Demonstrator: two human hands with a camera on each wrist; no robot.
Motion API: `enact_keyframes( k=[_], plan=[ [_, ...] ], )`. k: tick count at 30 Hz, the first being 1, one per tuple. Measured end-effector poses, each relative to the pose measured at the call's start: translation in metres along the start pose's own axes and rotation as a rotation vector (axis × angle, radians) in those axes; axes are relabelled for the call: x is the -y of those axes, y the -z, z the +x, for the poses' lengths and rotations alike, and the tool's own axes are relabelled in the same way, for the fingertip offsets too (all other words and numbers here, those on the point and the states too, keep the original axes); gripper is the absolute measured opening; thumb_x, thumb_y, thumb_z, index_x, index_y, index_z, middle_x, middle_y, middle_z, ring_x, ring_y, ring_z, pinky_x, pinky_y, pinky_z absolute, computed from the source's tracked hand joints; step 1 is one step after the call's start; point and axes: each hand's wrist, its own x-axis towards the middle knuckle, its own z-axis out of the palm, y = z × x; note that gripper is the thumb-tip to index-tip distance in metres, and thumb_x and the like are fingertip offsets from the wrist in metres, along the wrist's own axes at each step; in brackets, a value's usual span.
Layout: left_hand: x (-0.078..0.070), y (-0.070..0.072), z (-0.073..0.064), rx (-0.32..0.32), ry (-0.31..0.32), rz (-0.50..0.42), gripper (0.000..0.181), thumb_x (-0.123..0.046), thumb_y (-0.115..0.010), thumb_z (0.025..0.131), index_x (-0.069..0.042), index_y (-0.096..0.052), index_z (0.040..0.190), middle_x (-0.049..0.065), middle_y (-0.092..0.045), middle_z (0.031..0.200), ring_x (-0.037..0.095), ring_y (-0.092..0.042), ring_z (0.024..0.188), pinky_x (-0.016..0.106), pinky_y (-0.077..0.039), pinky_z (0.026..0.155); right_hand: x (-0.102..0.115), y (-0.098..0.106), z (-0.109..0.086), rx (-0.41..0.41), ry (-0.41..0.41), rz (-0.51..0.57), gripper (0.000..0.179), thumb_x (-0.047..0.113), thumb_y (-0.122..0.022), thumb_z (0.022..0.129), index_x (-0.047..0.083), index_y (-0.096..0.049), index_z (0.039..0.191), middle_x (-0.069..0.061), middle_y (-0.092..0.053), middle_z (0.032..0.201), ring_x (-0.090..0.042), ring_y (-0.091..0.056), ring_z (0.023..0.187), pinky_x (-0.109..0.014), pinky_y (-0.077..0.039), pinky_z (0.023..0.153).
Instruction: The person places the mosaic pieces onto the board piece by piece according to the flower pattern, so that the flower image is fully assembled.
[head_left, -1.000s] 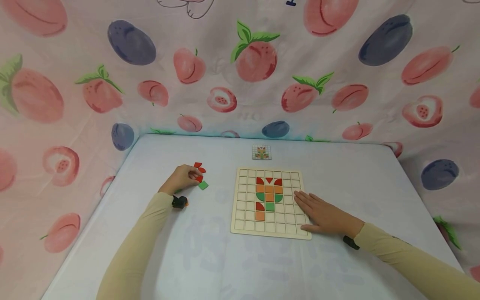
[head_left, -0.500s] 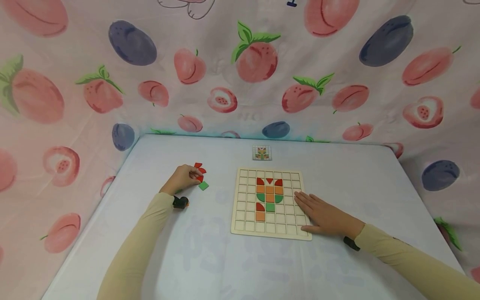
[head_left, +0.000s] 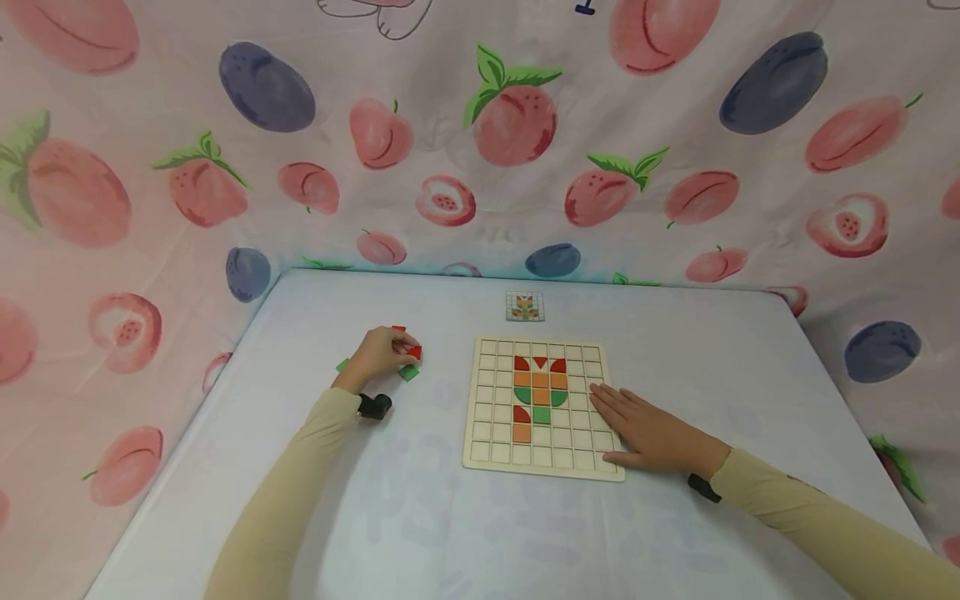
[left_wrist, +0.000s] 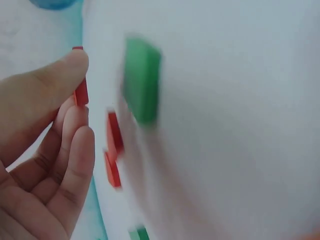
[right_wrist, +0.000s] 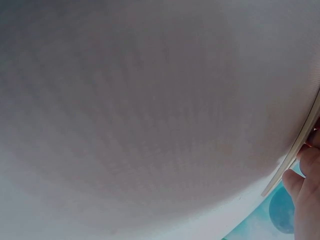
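Observation:
My left hand (head_left: 377, 354) pinches a red tile (left_wrist: 81, 94) between thumb and fingers, held just above the table left of the board. Below it lies a green square tile (left_wrist: 142, 82). Two more red tiles (left_wrist: 114, 135) lie close together beside it, mostly behind the hand in the head view. With fingers straight, my right hand (head_left: 652, 429) rests on the right edge of the wooden grid board (head_left: 581, 435). Red, orange and green tiles (head_left: 541, 396) sit in the board's middle cells, with a red quarter-round tile (head_left: 521, 414) above an orange square (head_left: 521, 433) at lower left.
A small pattern card (head_left: 524, 307) showing a coloured figure on a grid lies behind the board. Another green tile (head_left: 342, 365) lies left of my left wrist. A fruit-print cloth (head_left: 442, 125) hangs behind the white table (head_left: 450, 533).
My left hand has lifted the red tile from the pile and shifted slightly right with it, over the green square. The right hand and the board stay as they were.

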Motion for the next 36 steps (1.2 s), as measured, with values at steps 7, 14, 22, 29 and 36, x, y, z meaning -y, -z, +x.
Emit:
enact_keyframes(
  k=[7, 14, 22, 29, 36],
  plan=[
    [-0.029, -0.018, 0.001, -0.002, 0.017, -0.054, 0.023, -0.008, -0.074, 0.078, -0.003, -0.071, 0.1, 0.009, -0.068, 0.088, 0.016, -0.06, 0.078, 0.026, -0.05, 0.072, -0.001, -0.002, -0.001, -0.05, 0.038, -0.025, 0.085, 0.061, -0.047, 0.089, -0.001, -0.032, 0.144, -0.017, -0.031, 0.151, -0.032, -0.033, 0.138, -0.046, -0.034, 0.107],
    [-0.055, -0.042, 0.001, -0.015, -0.028, -0.1, 0.021, -0.007, -0.075, 0.078, -0.004, -0.072, 0.098, 0.007, -0.067, 0.087, 0.014, -0.059, 0.076, 0.025, -0.05, 0.072, -0.001, -0.003, -0.001, -0.041, 0.022, -0.006, 0.085, 0.062, -0.046, 0.089, 0.001, -0.031, 0.145, -0.014, -0.029, 0.153, -0.03, -0.031, 0.139, -0.036, -0.024, 0.114],
    [-0.081, -0.072, -0.002, 0.001, -0.074, -0.151, 0.023, -0.011, -0.078, 0.075, -0.005, -0.072, 0.097, 0.005, -0.067, 0.085, 0.011, -0.057, 0.074, 0.02, -0.049, 0.069, -0.002, -0.003, -0.001, -0.016, 0.01, 0.01, 0.086, 0.062, -0.047, 0.089, 0.001, -0.029, 0.146, -0.013, -0.027, 0.154, -0.03, -0.029, 0.14, -0.038, -0.025, 0.114],
    [-0.1, -0.095, -0.005, 0.099, -0.129, -0.183, 0.023, -0.011, -0.076, 0.077, -0.004, -0.071, 0.099, 0.006, -0.066, 0.088, 0.01, -0.056, 0.075, 0.019, -0.048, 0.069, -0.002, 0.0, 0.002, 0.027, 0.006, 0.029, 0.086, 0.06, -0.048, 0.09, -0.001, -0.027, 0.146, -0.015, -0.025, 0.154, -0.031, -0.026, 0.142, -0.046, -0.027, 0.111],
    [-0.117, -0.116, -0.008, 0.163, -0.121, -0.187, 0.023, -0.012, -0.076, 0.078, -0.005, -0.071, 0.099, 0.003, -0.065, 0.087, 0.007, -0.055, 0.074, 0.016, -0.047, 0.067, -0.002, 0.0, 0.002, 0.064, -0.008, 0.044, 0.087, 0.061, -0.045, 0.09, 0.0, -0.024, 0.147, -0.014, -0.022, 0.156, -0.03, -0.023, 0.143, -0.047, -0.026, 0.113]
  ],
)
